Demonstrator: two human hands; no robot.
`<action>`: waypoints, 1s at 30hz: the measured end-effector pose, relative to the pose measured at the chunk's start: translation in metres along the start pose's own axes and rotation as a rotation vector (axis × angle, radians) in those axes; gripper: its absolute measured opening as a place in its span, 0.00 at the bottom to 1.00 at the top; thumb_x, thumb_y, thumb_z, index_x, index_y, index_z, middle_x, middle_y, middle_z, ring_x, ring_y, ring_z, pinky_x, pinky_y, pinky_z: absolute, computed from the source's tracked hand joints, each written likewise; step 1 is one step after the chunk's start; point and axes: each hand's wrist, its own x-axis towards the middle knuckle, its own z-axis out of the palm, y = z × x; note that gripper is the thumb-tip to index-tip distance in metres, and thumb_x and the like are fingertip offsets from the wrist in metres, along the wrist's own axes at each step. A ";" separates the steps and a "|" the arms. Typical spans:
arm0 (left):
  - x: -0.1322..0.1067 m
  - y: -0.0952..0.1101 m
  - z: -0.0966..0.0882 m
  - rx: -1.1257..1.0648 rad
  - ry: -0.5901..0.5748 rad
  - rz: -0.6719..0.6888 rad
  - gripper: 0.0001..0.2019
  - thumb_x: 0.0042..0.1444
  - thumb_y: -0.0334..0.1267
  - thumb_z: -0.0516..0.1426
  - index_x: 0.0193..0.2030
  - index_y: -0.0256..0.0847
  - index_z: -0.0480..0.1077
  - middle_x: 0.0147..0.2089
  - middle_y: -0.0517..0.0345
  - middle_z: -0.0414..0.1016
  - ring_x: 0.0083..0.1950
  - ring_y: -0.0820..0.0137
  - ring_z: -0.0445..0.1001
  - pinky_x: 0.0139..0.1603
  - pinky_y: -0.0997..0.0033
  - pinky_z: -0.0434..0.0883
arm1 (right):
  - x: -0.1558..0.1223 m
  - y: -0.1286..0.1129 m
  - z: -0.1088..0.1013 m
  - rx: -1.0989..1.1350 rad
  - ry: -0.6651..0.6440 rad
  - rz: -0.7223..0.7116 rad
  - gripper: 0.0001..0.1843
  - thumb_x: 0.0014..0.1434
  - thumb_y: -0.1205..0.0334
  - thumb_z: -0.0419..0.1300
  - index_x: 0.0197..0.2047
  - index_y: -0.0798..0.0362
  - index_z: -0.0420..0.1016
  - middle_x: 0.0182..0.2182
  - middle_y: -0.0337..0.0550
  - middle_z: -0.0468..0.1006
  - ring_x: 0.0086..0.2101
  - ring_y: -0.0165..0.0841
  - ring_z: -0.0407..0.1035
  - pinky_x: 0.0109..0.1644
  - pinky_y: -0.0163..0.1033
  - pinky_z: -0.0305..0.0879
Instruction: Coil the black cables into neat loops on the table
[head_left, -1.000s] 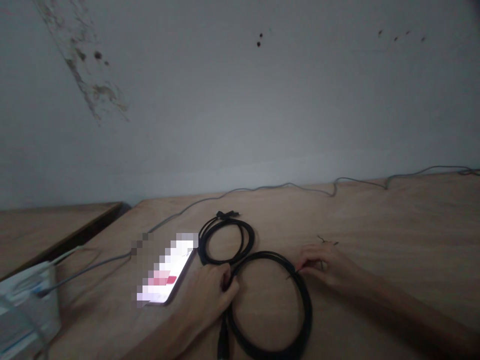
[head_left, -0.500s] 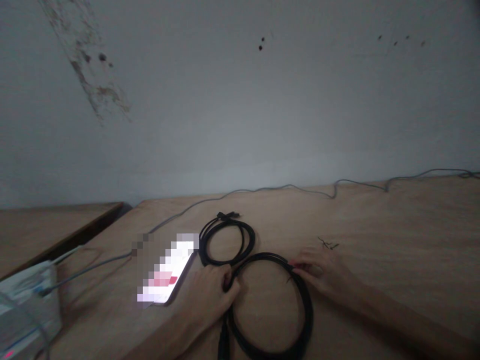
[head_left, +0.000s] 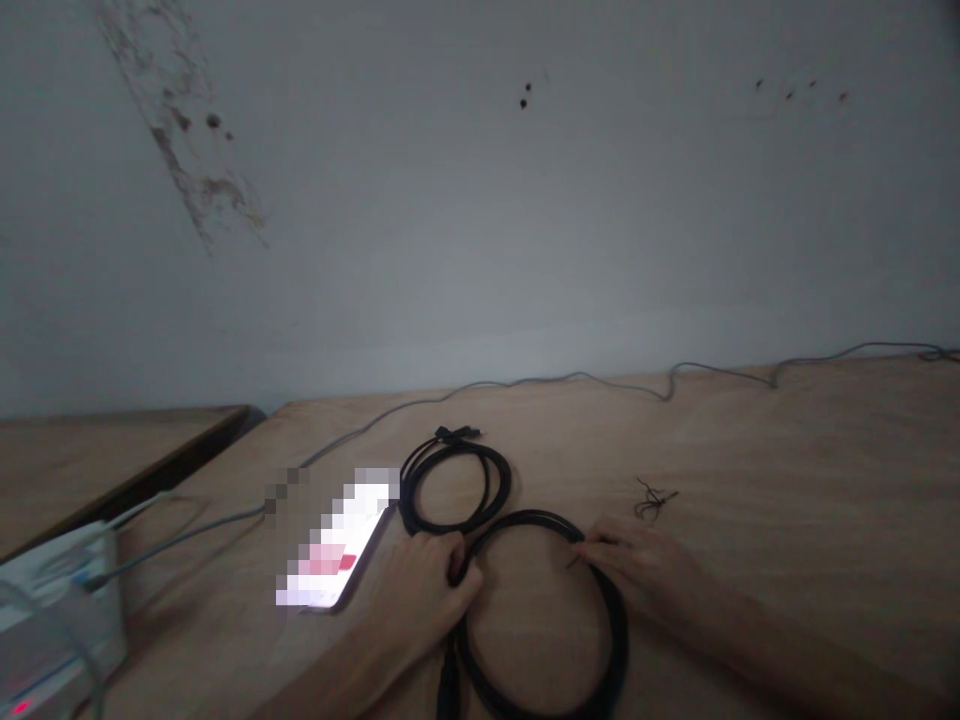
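Note:
A large coil of black cable (head_left: 616,625) lies on the table in front of me. My left hand (head_left: 431,580) is closed around its left side, with thumb and fingers on the cable. Below that hand a thick black connector (head_left: 448,685) hangs off the coil. On the coil's upper right, my right hand (head_left: 637,560) pinches a thin dark twist tie (head_left: 572,562), whose short end pokes out inside the loop. Behind sits a smaller coil of black cable (head_left: 411,490) with plugs at its top. Several loose twist ties (head_left: 652,497) lie beyond my right hand.
A lit phone (head_left: 360,530), partly blurred out, lies left of my left hand. At the lower left stands a white box (head_left: 67,610) with a grey cable (head_left: 187,528) plugged in and a red light. A thin wire runs along the wall (head_left: 480,220).
My right hand has shifted slightly down and left over the coil's edge, uncovering more of the loose twist ties. My left hand stays on the cable.

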 end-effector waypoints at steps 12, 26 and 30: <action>-0.001 0.002 0.000 0.008 -0.003 0.008 0.10 0.57 0.41 0.53 0.26 0.42 0.64 0.28 0.57 0.72 0.31 0.65 0.70 0.31 0.67 0.53 | 0.012 -0.005 -0.002 -0.017 -0.054 0.008 0.17 0.65 0.73 0.53 0.42 0.48 0.82 0.42 0.46 0.81 0.43 0.39 0.74 0.49 0.43 0.70; 0.001 0.006 0.001 0.043 -0.003 0.000 0.12 0.59 0.42 0.53 0.26 0.42 0.65 0.28 0.56 0.74 0.32 0.64 0.72 0.32 0.66 0.54 | 0.020 0.010 -0.013 0.217 -0.153 0.109 0.04 0.61 0.68 0.64 0.39 0.50 0.79 0.37 0.40 0.78 0.39 0.35 0.72 0.45 0.39 0.65; 0.000 0.005 0.001 0.041 -0.004 0.020 0.12 0.59 0.43 0.53 0.27 0.42 0.65 0.28 0.56 0.74 0.32 0.64 0.72 0.32 0.66 0.53 | 0.018 0.008 -0.010 0.236 -0.116 0.120 0.04 0.63 0.68 0.62 0.38 0.50 0.77 0.37 0.40 0.78 0.39 0.36 0.71 0.44 0.39 0.65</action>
